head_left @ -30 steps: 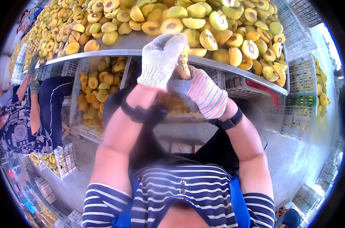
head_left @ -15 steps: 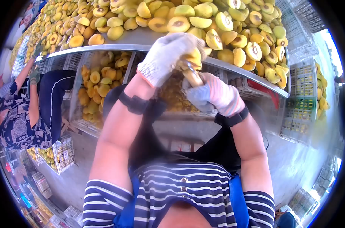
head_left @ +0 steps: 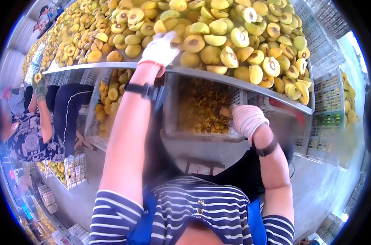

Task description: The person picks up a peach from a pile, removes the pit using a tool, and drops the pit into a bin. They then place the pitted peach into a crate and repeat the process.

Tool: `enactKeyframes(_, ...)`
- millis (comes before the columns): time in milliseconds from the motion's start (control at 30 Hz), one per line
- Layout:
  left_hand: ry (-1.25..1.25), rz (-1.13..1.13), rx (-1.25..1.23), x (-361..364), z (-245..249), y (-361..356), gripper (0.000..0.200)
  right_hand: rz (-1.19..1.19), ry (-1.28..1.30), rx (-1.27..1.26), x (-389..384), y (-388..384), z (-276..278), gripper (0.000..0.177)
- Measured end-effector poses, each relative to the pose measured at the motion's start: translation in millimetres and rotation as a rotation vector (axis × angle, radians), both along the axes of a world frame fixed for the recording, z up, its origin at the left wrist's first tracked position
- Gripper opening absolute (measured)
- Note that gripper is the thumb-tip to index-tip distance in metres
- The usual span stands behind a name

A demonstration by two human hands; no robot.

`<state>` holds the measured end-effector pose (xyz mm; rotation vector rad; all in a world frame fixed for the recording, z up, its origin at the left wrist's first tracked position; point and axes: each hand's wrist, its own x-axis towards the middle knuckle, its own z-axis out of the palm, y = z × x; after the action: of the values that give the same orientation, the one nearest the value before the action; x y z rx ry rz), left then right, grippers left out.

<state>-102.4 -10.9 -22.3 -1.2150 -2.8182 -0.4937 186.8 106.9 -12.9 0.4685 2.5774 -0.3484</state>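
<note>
Now drawn apart, reaching with half-open, white-knit-gloved left hand, hold unclear, into halved yellow-green fruits near the front edge of the metal bench and curling striped-gloved right hand, grip unclear, at the right edge of the greyish plastic bin, suggesting paused two-handed work.

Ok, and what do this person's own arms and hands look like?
The left hand wears a whitish glove with a reddish cuff; the right hand wears a pale, pink-striped glove. Dark bands circle both wrists. Short sleeves are navy with white stripes.
</note>
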Motion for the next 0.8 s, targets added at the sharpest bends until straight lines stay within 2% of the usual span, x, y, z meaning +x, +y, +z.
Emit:
enactKeyframes(67, -0.077, 0.060, -0.088, -8, -9, 28, 0.063, -0.068, 0.086, -0.013, 2, 5, -4, 0.034)
enactKeyframes(100, -0.123, 0.103, -0.012, -10, -13, 33, 0.062, -0.080, 0.081, -0.015, 1, 4, -2, 0.034)
enactKeyframes(167, -0.249, 0.059, -0.024, -13, -8, 32, 0.060, -0.281, 0.319, -0.135, -9, -4, 12, 0.034)
enactKeyframes(200, -0.332, 0.043, -0.032, -12, -7, 27, 0.061, -0.286, 0.316, -0.141, -10, -6, 10, 0.034)
enactKeyframes(233, -0.330, 0.045, -0.034, -7, -1, 22, 0.061, -0.205, 0.532, -0.133, -13, -7, 5, 0.037)
enactKeyframes(267, -0.446, 0.091, 0.101, -1, 5, 15, 0.055, -0.118, 0.748, -0.122, -17, -9, -2, 0.040)
enactKeyframes(300, -0.562, 0.139, 0.236, 3, 7, 8, 0.050, -0.338, 0.850, -0.377, -28, -11, -19, 0.037)
enactKeyframes(333, -0.977, 0.124, 0.593, 6, -3, 0, 0.042, -0.333, 0.850, -0.383, -33, -14, -18, 0.037)
enactKeyframes(400, -1.388, 0.030, 1.016, 43, 16, -16, 0.035, -0.179, 0.783, -0.489, -42, -21, -6, 0.035)
enactKeyframes(433, -1.476, -0.001, 1.166, 53, 14, -17, 0.036, -0.485, 0.644, -0.879, -48, -33, 12, 0.037)
enactKeyframes(467, -1.564, -0.032, 1.321, 61, 8, -19, 0.038, -0.478, 0.637, -0.881, -52, -40, 10, 0.037)
enactKeyframes(500, -1.595, -0.284, 1.344, 64, -3, -23, 0.038, -0.491, 0.703, -0.996, -56, -44, 4, 0.038)
enactKeyframes(533, -0.803, -0.467, 0.992, 68, -9, -27, 0.033, -0.503, 0.768, -1.109, -60, -48, 0, 0.039)
enactKeyframes(567, -0.863, -0.451, 1.023, 72, -13, -29, 0.031, -0.811, 0.735, -1.605, -66, -51, -2, 0.038)
enactKeyframes(600, -0.924, -0.436, 1.051, 75, -19, -28, 0.028, -0.810, 0.731, -1.601, -67, -52, 0, 0.038)
enactKeyframes(633, -1.087, -0.370, 1.217, 78, -16, -19, 0.026, -0.711, 0.758, -1.424, -68, -51, 4, 0.034)
enactKeyframes(667, -1.092, -0.361, 1.222, 80, -12, -22, 0.026, -0.614, 0.773, -1.247, -67, -51, 4, 0.031)
enactKeyframes(733, -2.003, -0.034, 1.433, 82, 4, -27, 0.024, -0.588, 0.775, -1.160, -67, -51, -3, 0.033)
enactKeyframes(767, -1.635, -0.118, 1.334, 76, -10, -21, 0.027, -0.504, 0.802, -0.956, -64, -53, -2, 0.033)
enactKeyframes(800, -1.642, -0.110, 1.335, 78, -11, -19, 0.027, -0.421, 0.821, -0.754, -63, -54, -2, 0.034)
